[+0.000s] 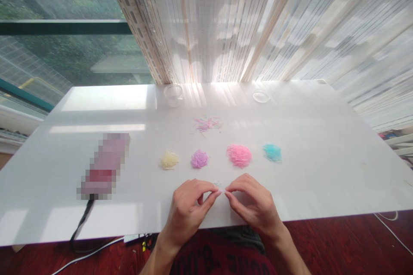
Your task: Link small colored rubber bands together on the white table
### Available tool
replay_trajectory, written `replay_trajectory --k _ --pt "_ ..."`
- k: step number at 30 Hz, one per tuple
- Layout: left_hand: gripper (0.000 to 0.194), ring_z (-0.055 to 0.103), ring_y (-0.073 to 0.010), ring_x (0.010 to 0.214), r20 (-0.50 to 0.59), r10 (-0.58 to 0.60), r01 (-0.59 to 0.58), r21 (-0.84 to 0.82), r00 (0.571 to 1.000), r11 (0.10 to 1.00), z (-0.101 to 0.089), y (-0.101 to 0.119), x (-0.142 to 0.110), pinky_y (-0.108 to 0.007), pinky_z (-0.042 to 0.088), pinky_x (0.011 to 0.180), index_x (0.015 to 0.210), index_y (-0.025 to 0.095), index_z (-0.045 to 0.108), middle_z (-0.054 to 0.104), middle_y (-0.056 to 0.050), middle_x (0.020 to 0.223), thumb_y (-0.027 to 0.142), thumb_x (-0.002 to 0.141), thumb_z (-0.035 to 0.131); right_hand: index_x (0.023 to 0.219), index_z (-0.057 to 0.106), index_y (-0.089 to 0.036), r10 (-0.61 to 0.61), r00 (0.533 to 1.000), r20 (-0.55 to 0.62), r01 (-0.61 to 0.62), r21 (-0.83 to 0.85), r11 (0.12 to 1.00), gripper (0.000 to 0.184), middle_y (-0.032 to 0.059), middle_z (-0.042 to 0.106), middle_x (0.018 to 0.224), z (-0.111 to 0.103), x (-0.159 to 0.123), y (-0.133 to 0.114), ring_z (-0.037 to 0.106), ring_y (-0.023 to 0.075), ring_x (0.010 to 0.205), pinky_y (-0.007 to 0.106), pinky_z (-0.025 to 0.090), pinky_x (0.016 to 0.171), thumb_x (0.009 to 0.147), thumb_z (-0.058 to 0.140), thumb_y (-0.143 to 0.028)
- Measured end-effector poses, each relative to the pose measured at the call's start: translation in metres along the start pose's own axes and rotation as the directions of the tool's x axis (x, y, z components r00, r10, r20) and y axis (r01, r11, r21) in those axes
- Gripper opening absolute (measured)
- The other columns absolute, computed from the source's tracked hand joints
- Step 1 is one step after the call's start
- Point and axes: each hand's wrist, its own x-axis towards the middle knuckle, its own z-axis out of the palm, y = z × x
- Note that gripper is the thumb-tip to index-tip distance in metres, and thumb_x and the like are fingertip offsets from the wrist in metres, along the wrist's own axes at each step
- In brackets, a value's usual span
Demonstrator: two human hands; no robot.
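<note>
My left hand (190,206) and my right hand (253,202) meet near the table's front edge, thumb and forefinger pinched on each. A tiny pale bit seems to be at the left fingertips, too small to name; whatever the right fingertips hold cannot be made out. Just beyond the left fingertips lie a few pale green strands (217,183). Past my hands, small piles of thin short pieces form a row: a yellow pile (169,160), a purple pile (200,159), a pink pile (239,156) and a blue pile (272,153). Farther back sits a loose mixed-colour pile (207,124).
A transparent round container (174,95) and a transparent lid (261,96) rest at the back of the white table (322,159). On the left is a blurred-out pinkish object (105,165) with a black strap (84,219). Behind the table hang striped curtains (213,21) beside a window.
</note>
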Motion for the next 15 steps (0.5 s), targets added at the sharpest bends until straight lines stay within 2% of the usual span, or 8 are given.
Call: replay_trajectory --k 4,8,11,15 --pt "0.004 0.060 -0.0119 0.063 -0.043 -0.037 0.038 0.030 0.998 0.999 -0.003 0.001 0.001 -0.026 0.051 0.068 0.098 0.021 0.072 0.077 -0.001 0.087 0.020 0.098 0.069 0.102 0.067 -0.022 0.017 1.000 0.006 -0.017 0.002 1.000 0.014 0.0038 0.073 0.086 -0.001 -0.001 0.001 0.067 0.0185 0.077 0.032 0.056 0.069 0.094 0.067 -0.011" --pt "0.007 0.062 -0.0120 0.064 -0.135 -0.099 0.119 0.148 0.986 0.982 -0.012 -0.004 0.008 -0.026 0.053 0.069 0.100 0.020 0.074 0.078 -0.002 0.089 0.023 0.099 0.068 0.104 0.067 -0.022 0.032 0.999 0.024 -0.033 0.004 0.999 0.014 0.0040 0.073 0.087 -0.002 -0.001 0.001 0.067 0.0188 0.079 0.032 0.056 0.070 0.094 0.067 -0.012" --pt "0.009 0.055 -0.0106 0.057 -0.218 -0.066 0.125 0.272 0.974 0.954 -0.017 -0.013 0.016 -0.025 0.051 0.066 0.099 0.019 0.076 0.078 -0.001 0.087 0.024 0.099 0.068 0.104 0.068 -0.022 0.042 0.998 0.038 -0.042 0.002 0.999 0.013 0.0041 0.073 0.088 -0.003 -0.001 0.001 0.067 0.0190 0.079 0.032 0.056 0.070 0.095 0.066 -0.013" --pt "0.013 0.054 -0.0107 0.057 -0.227 -0.038 0.117 0.349 0.973 0.930 -0.018 -0.023 0.022 -0.024 0.050 0.065 0.101 0.018 0.076 0.078 -0.002 0.090 0.024 0.100 0.065 0.103 0.068 -0.022 0.043 0.998 0.038 -0.043 0.000 0.999 0.011 0.0045 0.073 0.087 -0.003 -0.001 0.001 0.067 0.0191 0.078 0.033 0.056 0.070 0.096 0.064 -0.014"
